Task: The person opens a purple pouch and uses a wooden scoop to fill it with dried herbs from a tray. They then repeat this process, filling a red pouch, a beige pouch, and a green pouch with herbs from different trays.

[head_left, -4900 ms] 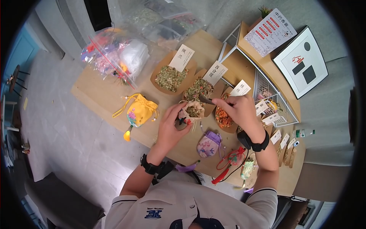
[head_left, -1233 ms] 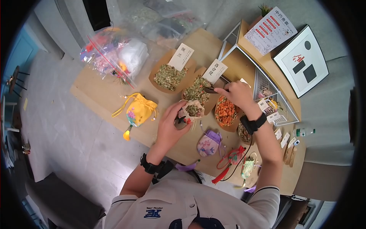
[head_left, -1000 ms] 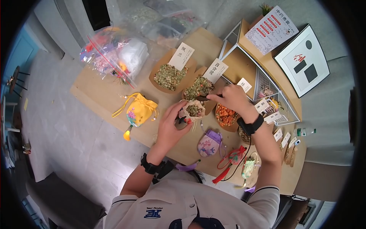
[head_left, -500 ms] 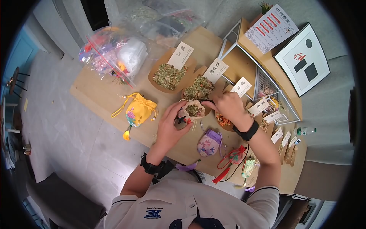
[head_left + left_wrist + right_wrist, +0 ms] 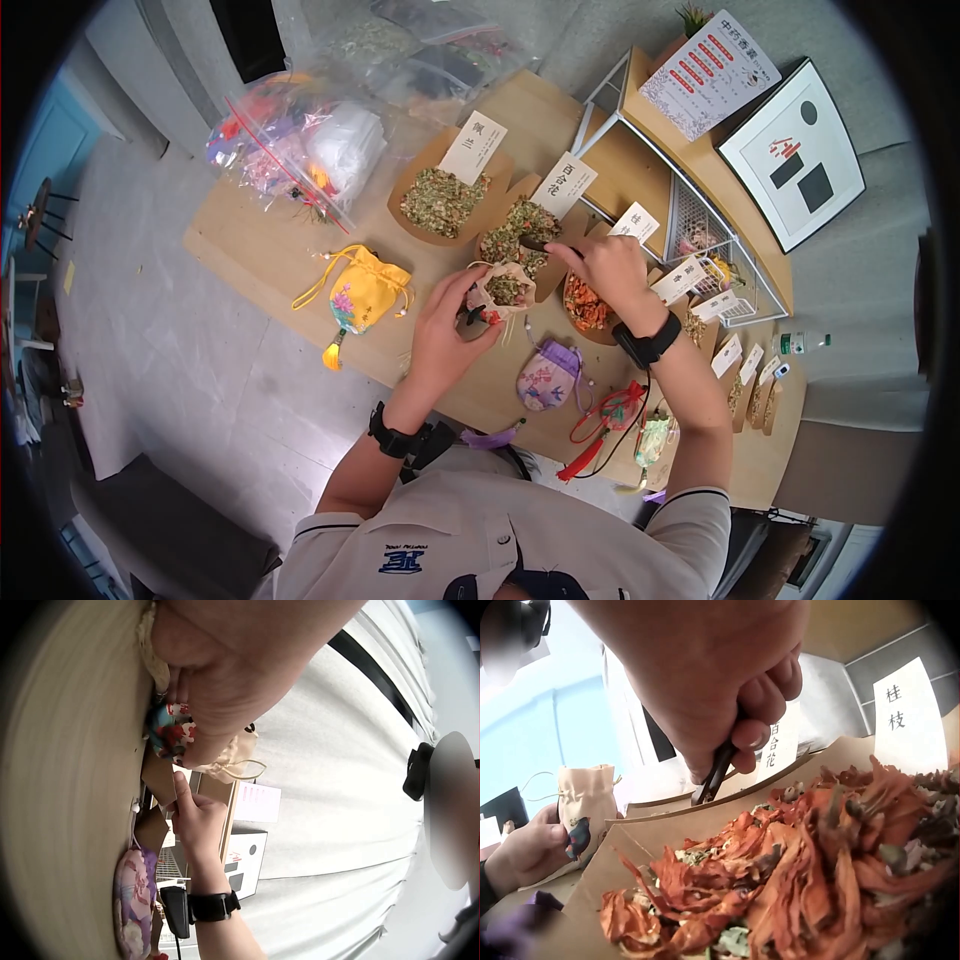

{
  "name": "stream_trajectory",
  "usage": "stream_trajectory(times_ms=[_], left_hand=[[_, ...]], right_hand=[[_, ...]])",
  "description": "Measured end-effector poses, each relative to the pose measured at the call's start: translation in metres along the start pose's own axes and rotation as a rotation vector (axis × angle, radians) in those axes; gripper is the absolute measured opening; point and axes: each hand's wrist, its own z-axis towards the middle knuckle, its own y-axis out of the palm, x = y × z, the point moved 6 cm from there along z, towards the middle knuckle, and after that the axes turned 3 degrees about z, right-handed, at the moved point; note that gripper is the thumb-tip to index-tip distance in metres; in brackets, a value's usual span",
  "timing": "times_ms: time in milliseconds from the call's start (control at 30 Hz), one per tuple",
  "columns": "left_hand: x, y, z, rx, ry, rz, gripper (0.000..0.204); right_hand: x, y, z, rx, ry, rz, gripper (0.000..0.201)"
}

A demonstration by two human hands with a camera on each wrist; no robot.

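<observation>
The left hand (image 5: 445, 330) is holding a small beige pouch (image 5: 507, 288) upright over the worktop (image 5: 250, 250), fingers curled round its body, mouth open and already showing a heap of dried herbs inside. The right hand (image 5: 610, 270) is pinching a dark scoop (image 5: 540, 245), whose tip is reaching over the middle tray (image 5: 520, 232) of mixed green and pink herbs, just behind the pouch. In the right wrist view the scoop (image 5: 714, 774) is poking out below the curled fingers (image 5: 759, 697), above the orange petals (image 5: 780, 855) of the next tray. The pouch is looking fairly full, so the filling is probably well along; its drawstring is not yet pulled, and the mouth is standing open. A yellow pouch (image 5: 365, 288) and a purple pouch (image 5: 548, 378) are lying on the worktop with their necks gathered, seemingly finished. Whether the scoop is carrying anything cannot be told
</observation>
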Motion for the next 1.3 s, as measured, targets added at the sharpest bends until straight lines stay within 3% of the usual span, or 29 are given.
stream_trajectory(times_ms=[333,533,733,1233,1300], left_hand=[[0.000,-0.001,0.000,0.004,0.007,0.009,0.071],[0.001,-0.001,0.000,0.007,0.001,-0.011,0.071],[0.000,-0.001,0.000,0.025,0.028,-0.002,0.071],[0.002,-0.001,-0.002,-0.004,0.084,0.070,0.073],[0.005,-0.002,0.000,-0.010,0.058,0.040,0.073]], right_hand=[[-0.012,-0.057,-0.001,0.156,-0.018,0.332,0.057],[-0.046,-0.069,0.001,0.079,-0.158,0.273,0.059],[-0.042,-0.069,0.002,-0.017,-0.137,0.222,0.059],[-0.054,-0.069,0.019,0.046,-0.159,0.161,0.056],[-0.052,-0.077,0.017,-0.019,-0.154,0.127,0.057]])
